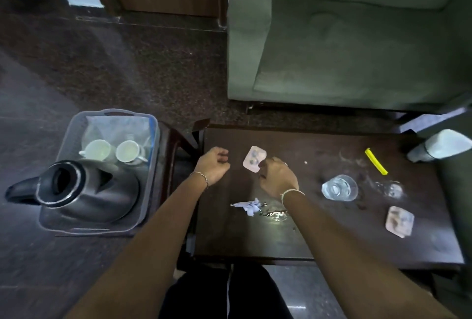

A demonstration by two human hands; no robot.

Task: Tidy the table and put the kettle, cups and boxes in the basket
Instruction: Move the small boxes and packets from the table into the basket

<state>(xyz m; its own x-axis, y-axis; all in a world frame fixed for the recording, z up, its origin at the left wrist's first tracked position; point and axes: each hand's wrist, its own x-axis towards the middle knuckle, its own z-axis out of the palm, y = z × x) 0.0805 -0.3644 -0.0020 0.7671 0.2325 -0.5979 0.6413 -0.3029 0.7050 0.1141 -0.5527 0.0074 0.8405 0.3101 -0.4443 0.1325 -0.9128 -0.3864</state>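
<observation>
From the head camera I looked down on a dark wooden worktop point(332, 247) with a green armchair point(357, 45) behind it. My left hand point(213, 165) hovered over the worktop's left edge, its fingers curled into a loose fist that held nothing I could see. My right hand point(277, 177) reached over the middle of the worktop, fingers bent and narrow, with the fingertips at the edge of a small pale coaster point(251, 159); whether they gripped it or only touched it, I could not tell.

To the left of the worktop, a grey plastic basket point(150, 165) stood on a low dark stand. Inside it a dark steel kettle point(84, 191) lay at the near end, its open top and black handle pointing left past the rim, and two white cups point(112, 151) sat side by side at the far end.

On the worktop, crumpled white paper scraps point(249, 206) lay near my right forearm. Farther right stood a clear drinking glass point(339, 187), with a second glass point(390, 188) just beyond it, blurred. A yellow strip point(376, 161) lay behind them, and a second coaster point(399, 220) sat in front. A white object point(441, 145) rested at the far right corner.
</observation>
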